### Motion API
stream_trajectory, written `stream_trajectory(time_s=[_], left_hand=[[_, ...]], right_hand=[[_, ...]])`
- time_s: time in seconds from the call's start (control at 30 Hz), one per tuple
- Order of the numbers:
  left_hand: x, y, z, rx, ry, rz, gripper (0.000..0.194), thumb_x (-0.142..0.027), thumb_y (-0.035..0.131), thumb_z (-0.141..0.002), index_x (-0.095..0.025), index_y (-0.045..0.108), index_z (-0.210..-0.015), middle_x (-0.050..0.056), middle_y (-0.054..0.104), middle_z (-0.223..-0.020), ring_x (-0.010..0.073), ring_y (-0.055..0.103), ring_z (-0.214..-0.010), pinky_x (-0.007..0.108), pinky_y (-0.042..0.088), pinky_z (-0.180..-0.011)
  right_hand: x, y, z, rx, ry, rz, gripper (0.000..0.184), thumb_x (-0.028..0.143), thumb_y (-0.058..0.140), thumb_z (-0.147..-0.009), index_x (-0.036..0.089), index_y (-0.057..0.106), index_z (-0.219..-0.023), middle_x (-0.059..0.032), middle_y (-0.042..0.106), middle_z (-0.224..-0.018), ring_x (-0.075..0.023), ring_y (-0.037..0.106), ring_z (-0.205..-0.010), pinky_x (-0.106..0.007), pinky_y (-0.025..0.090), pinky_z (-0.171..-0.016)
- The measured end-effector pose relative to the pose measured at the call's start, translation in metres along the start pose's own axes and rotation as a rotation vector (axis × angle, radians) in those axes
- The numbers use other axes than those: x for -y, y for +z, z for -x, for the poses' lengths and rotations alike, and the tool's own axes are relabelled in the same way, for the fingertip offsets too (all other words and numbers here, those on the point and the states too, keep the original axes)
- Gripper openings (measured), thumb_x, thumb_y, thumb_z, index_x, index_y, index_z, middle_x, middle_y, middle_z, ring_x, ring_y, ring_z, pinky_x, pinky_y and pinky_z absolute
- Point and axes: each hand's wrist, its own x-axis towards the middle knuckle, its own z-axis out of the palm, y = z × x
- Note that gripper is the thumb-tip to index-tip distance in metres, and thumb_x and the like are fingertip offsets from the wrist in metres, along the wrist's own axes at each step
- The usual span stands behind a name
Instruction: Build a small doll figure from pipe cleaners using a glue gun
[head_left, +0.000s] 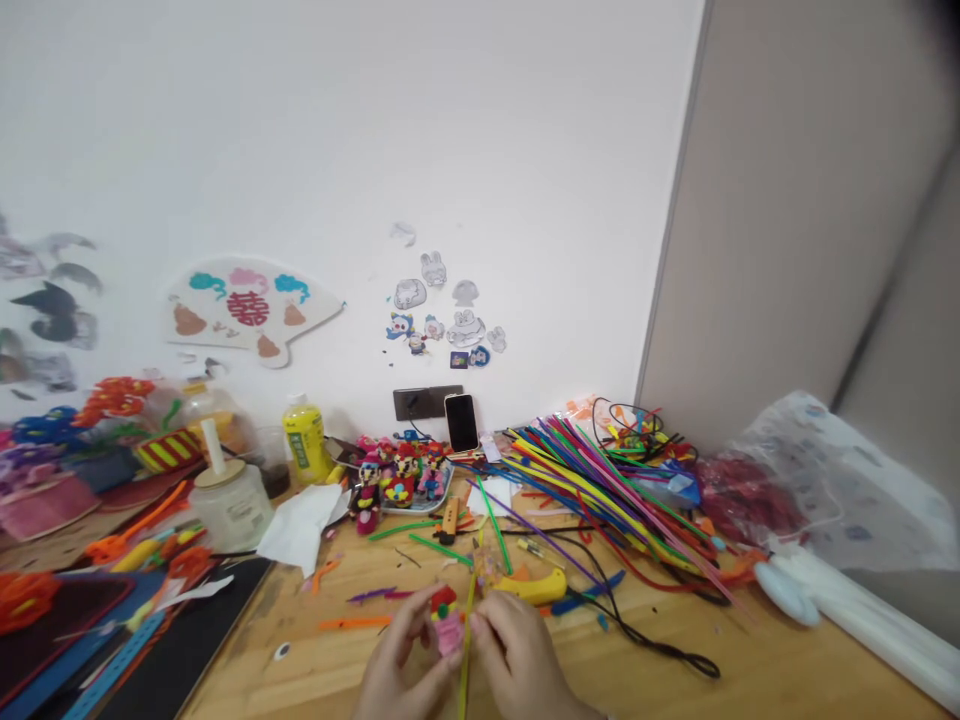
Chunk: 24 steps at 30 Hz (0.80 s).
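Observation:
Low in the middle of the view, my left hand [405,660] is closed around a small pink figure [448,632] with red, green and yellow at its top. Just beside it, my right hand [517,655] pinches a long yellow pipe cleaner [466,650] that stands nearly upright against the figure. The fingertips of both hands almost meet. Behind my right hand lies a yellow-handled glue gun [534,587] with a black cord. The lower part of the figure is partly hidden by my left fingers.
Finished-looking dolls [405,475] sit in a tray near the wall. A big bundle of coloured pipe cleaners [592,490] spreads to the right. A glass jar [231,505], a yellow bottle [306,440] and white tissue [301,525] stand left. A phone [461,422] leans at the back; a plastic bag [847,480] lies right.

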Motion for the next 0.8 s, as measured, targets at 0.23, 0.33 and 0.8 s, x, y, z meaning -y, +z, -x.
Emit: stream_trajectory(time_s=[0.23, 0.33, 0.8], left_hand=[[0.019, -0.025, -0.027, 0.143, 0.192, -0.594, 0.027, -0.031, 0.065, -0.067, -0.025, 0.067, -0.093, 0.009, 0.066, -0.096, 0.0291, 0.061, -0.093, 0.045, 0.050, -0.080], [0.031, -0.040, -0.035, 0.168, 0.215, -0.671, 0.042, -0.034, 0.069, -0.063, -0.024, 0.064, -0.103, 0.011, 0.065, -0.104, 0.0314, 0.059, -0.098, 0.048, 0.048, -0.083], [0.053, -0.079, -0.048, 0.227, 0.318, -0.952, 0.046, -0.051, 0.056, -0.074, -0.029, 0.060, -0.114, 0.009, 0.066, -0.116, 0.0295, 0.062, -0.103, 0.042, 0.052, -0.086]], right_hand=[[-0.021, -0.008, -0.009, -0.107, 0.122, 0.005, 0.024, 0.021, 0.030, -0.093, 0.019, 0.050, -0.080, -0.0023, 0.056, -0.073, -0.0158, 0.053, -0.068, -0.025, 0.042, -0.060], [-0.023, -0.015, -0.014, -0.048, 0.085, 0.076, 0.023, 0.022, 0.036, -0.092, 0.019, 0.051, -0.075, -0.0023, 0.056, -0.071, -0.0162, 0.053, -0.068, -0.025, 0.040, -0.059], [-0.073, -0.072, 0.021, 0.140, -0.340, 0.277, 0.044, 0.023, 0.019, -0.093, 0.021, 0.049, -0.061, -0.0013, 0.051, -0.055, -0.0146, 0.048, -0.050, -0.024, 0.035, -0.046]])
